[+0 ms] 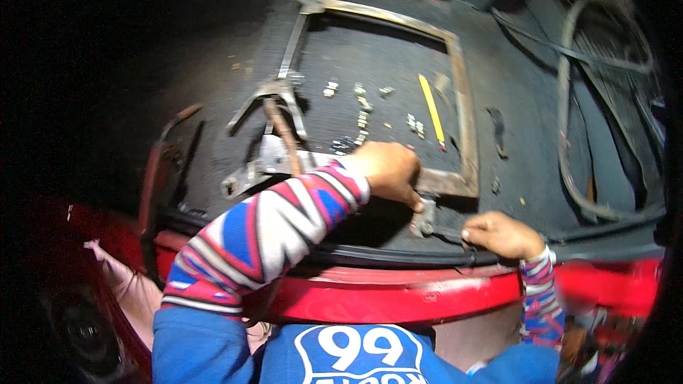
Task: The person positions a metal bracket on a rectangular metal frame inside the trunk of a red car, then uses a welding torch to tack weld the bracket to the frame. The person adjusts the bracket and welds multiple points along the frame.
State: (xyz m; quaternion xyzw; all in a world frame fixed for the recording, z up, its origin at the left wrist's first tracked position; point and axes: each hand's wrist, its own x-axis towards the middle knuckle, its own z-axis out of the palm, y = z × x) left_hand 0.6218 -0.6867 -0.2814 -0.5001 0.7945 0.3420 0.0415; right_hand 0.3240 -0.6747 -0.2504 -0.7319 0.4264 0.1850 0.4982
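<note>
A rectangular metal frame [466, 107] lies on a dark ribbed surface in front of me, its bars partly rusty. My left hand [388, 169] is closed over the frame's near bar, thumb down beside a small light metal bracket [425, 219]; most of its fingers are hidden. To the right, my right hand [501, 235] pinches the end of a thin dark handle [449, 233] that reaches toward the bracket. Whether its far end touches the bracket is too blurred to tell. A forked metal piece [274, 92] sits at the frame's left side.
Inside the frame lie a yellow pencil [432, 110] and several small metal fittings [363, 110]. A bent rusty bar [151, 185] stands at left. Right of the frame are a dark strip [497, 132] and a looped hose [564, 99]. A red edge [377, 295] runs along the near side.
</note>
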